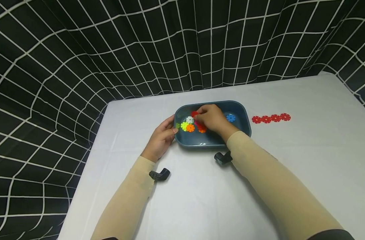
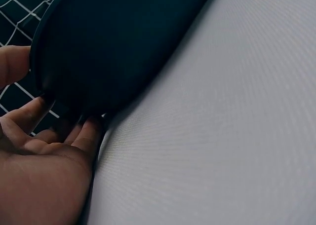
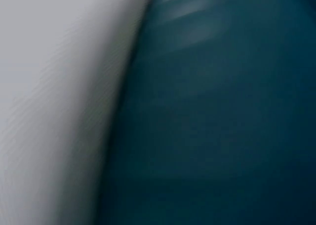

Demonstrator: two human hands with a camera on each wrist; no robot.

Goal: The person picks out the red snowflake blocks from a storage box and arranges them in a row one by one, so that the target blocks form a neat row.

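Observation:
A blue-grey plastic tray stands on the white table. My left hand grips its left end, thumb at the rim; the left wrist view shows the fingers against the outer wall of the tray. Inside the tray, my right hand pinches a red notched disc at its fingertips. Beneath and beside those fingers lie a white disc, a yellow disc and orange discs. The right wrist view is blurred and shows only the tray and table.
Right of the tray, several red discs lie in a row on the white tablecloth. A blue disc sits in the tray's right part. A black curtain with a white grid hangs behind the table.

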